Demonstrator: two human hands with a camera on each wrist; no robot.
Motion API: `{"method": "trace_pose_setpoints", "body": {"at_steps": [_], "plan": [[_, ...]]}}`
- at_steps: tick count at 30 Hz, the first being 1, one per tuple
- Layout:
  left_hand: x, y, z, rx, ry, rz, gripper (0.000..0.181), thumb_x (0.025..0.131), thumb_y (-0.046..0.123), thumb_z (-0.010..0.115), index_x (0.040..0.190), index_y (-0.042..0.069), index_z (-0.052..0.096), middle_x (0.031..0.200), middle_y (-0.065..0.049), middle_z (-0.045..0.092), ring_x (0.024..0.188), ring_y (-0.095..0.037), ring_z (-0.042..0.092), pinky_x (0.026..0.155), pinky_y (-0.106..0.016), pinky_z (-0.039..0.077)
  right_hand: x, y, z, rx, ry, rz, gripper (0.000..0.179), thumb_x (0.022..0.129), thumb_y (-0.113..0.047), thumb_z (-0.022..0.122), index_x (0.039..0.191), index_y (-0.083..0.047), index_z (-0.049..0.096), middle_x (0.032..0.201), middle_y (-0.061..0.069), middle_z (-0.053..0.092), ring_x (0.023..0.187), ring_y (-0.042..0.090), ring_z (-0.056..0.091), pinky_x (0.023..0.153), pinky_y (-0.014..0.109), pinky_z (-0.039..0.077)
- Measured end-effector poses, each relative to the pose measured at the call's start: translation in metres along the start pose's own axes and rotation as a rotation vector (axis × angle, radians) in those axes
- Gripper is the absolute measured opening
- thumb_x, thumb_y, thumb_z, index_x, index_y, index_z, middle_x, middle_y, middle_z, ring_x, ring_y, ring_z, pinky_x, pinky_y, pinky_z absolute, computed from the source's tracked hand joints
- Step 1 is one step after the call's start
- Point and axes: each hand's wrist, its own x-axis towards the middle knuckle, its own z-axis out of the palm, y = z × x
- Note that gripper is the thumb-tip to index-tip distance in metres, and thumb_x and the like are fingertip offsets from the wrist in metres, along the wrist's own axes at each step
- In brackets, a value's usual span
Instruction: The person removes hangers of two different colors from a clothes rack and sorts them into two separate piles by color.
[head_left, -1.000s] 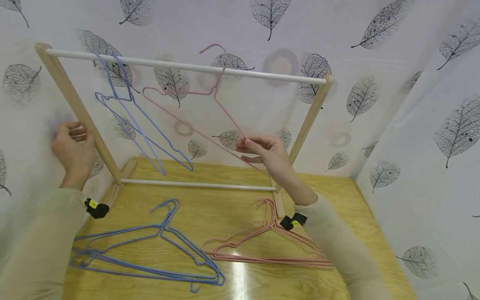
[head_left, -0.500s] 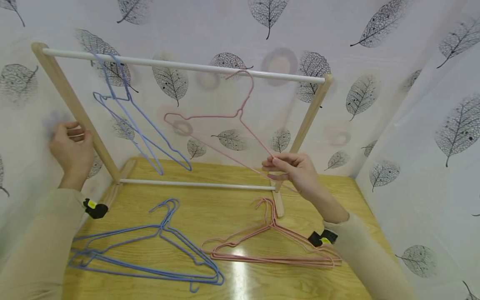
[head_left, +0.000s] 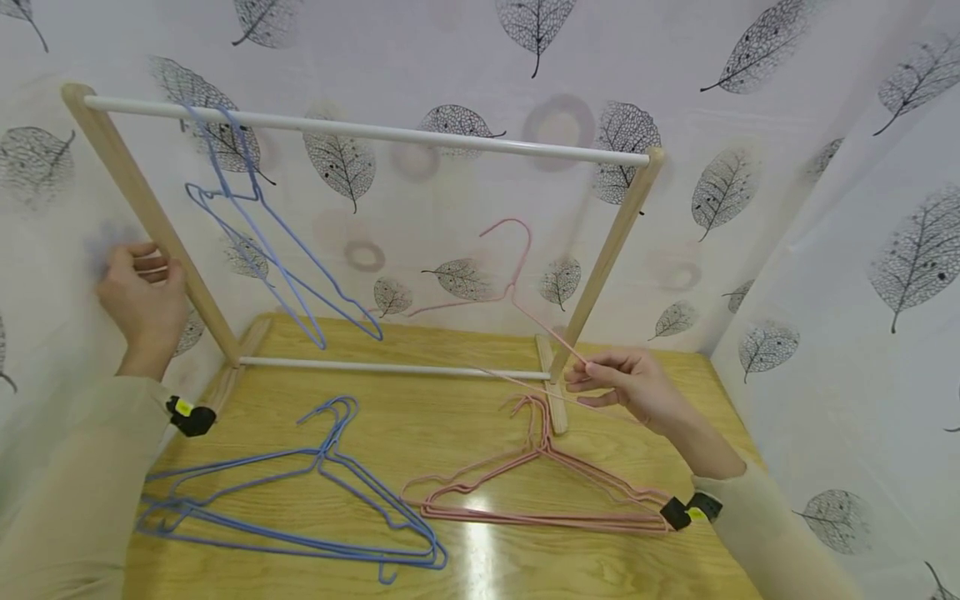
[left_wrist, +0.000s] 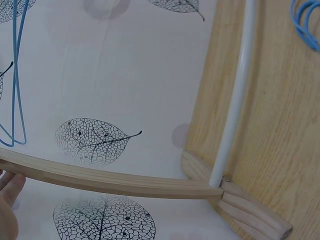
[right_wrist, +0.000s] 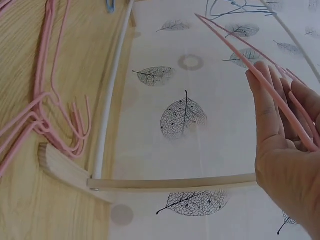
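Observation:
My right hand (head_left: 637, 387) pinches a pink wire hanger (head_left: 546, 323) by its sloping right arm, between thumb and fingers. The hanger's hook points up and sits below the white top bar (head_left: 435, 140), apart from it. In the right wrist view, the same hanger (right_wrist: 272, 92) runs across the fingers. At the left wooden post (head_left: 150, 200) of the rack, my left hand (head_left: 146, 292) grips the post with curled fingers; the left wrist view shows a fingertip against its edge. Two blue hangers (head_left: 300, 246) hang by their hooks near the bar's left end.
Several pink hangers (head_left: 542, 451) lie stacked on the wooden table (head_left: 360, 508) at front right. A stack of blue hangers (head_left: 324, 452) lies at front left. The rack's right post (head_left: 611, 250) and lower white rod (head_left: 397, 367) stand behind them. Leaf-patterned sheeting encloses the back and sides.
The pink hanger has come down and rightward from the bar's height, carried by my right hand. My left hand stays at the post, and the blue hangers stay put.

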Motion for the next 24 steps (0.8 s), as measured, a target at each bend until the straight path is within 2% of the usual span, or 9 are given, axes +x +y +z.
{"method": "trace_pose_setpoints", "body": {"at_steps": [10, 16, 20, 24], "plan": [[-0.001, 0.0, -0.001, 0.001, -0.007, 0.006, 0.031, 0.099, 0.024, 0.064, 0.126, 0.012, 0.069, 0.087, 0.037, 0.045, 0.076, 0.024, 0.047, 0.073, -0.001, 0.044, -0.032, 0.026, -0.019, 0.063, -0.128, 0.113, 0.032, 0.11, 0.0, 0.046, 0.122, -0.007, 0.075, 0.117, 0.003, 0.081, 0.105, 0.015, 0.079, 0.087, 0.034, 0.067], [-0.006, 0.009, -0.002, 0.038, -0.001, -0.015, 0.033, 0.1, 0.02, 0.062, 0.13, 0.006, 0.067, 0.089, 0.034, 0.044, 0.075, 0.025, 0.044, 0.073, -0.001, 0.041, -0.045, 0.047, -0.024, 0.14, -0.185, 0.17, 0.033, 0.11, 0.002, 0.043, 0.122, -0.004, 0.074, 0.118, 0.005, 0.08, 0.104, 0.016, 0.08, 0.086, 0.032, 0.066], [-0.01, 0.018, -0.004, 0.049, 0.003, -0.037, 0.034, 0.1, 0.016, 0.061, 0.131, 0.002, 0.066, 0.094, 0.027, 0.053, 0.075, 0.025, 0.042, 0.073, -0.001, 0.039, -0.053, 0.06, -0.029, 0.161, -0.213, 0.228, 0.034, 0.11, 0.002, 0.042, 0.122, -0.004, 0.074, 0.117, 0.005, 0.08, 0.103, 0.016, 0.08, 0.084, 0.031, 0.066], [-0.008, 0.016, -0.002, 0.076, 0.002, -0.037, 0.035, 0.1, 0.017, 0.06, 0.132, 0.003, 0.066, 0.108, 0.008, 0.069, 0.075, 0.025, 0.04, 0.073, -0.001, 0.039, -0.063, 0.072, -0.035, 0.183, -0.242, 0.275, 0.034, 0.111, 0.001, 0.041, 0.123, -0.003, 0.072, 0.118, 0.005, 0.08, 0.103, 0.017, 0.08, 0.085, 0.031, 0.066]]}}
